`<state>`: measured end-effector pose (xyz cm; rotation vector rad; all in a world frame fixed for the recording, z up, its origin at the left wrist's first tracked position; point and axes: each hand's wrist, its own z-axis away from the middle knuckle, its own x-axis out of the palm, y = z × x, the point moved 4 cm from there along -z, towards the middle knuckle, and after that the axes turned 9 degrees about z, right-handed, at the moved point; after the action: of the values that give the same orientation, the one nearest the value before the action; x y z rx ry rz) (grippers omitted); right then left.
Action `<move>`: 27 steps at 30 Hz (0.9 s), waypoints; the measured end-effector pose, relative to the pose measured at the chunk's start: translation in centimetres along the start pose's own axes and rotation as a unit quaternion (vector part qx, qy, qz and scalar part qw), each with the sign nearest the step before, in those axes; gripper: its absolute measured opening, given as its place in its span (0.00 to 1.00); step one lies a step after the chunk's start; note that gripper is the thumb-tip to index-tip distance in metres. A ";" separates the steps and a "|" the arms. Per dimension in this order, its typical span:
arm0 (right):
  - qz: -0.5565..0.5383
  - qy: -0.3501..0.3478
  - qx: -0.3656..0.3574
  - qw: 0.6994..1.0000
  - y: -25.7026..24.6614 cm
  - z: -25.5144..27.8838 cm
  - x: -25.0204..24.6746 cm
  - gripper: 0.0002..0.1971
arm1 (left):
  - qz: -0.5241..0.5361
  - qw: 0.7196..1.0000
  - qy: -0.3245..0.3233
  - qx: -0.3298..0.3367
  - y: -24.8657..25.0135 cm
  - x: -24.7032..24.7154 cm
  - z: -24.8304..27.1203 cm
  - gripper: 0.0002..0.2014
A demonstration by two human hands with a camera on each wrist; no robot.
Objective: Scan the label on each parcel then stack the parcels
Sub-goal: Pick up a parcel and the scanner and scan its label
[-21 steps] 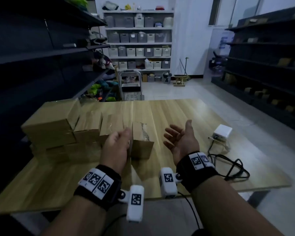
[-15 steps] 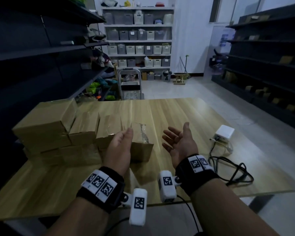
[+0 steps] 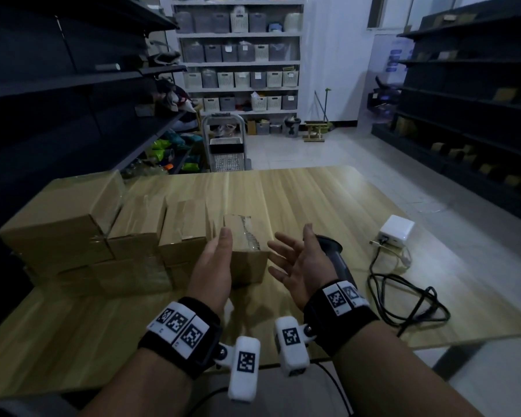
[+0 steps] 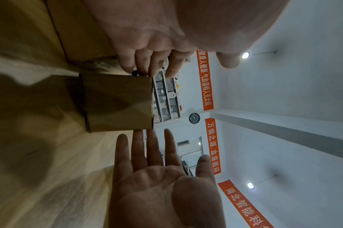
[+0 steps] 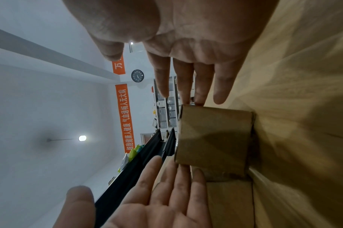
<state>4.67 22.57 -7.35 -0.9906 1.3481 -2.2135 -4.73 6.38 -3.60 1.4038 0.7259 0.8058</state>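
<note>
Stacked boxes [image 3: 73, 236] fill the table's [image 3: 313, 200] left edge. My left hand [image 3: 212, 272], fingers straight, lies flat against the left side of a small box [image 3: 247, 254] whose long axis runs toward the far edge; my right hand [image 3: 298, 263] hovers open beside it, holding nothing

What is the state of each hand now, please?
Left hand: open, fingers straight, beside the small parcel, holding nothing.
Right hand: open, fingers spread, palm towards the parcel, holding nothing.
</note>
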 end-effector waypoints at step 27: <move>0.077 0.127 -0.001 0.989 -1.2 -1.6 -6.3 0.35 | -0.026 0.998 0.028 -0.040 -3.1 4.6 -5.8 0.31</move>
<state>7.88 28.09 -9.14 -0.5962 1.4786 -2.2781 -6.85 13.38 -6.80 1.2904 0.7614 0.8271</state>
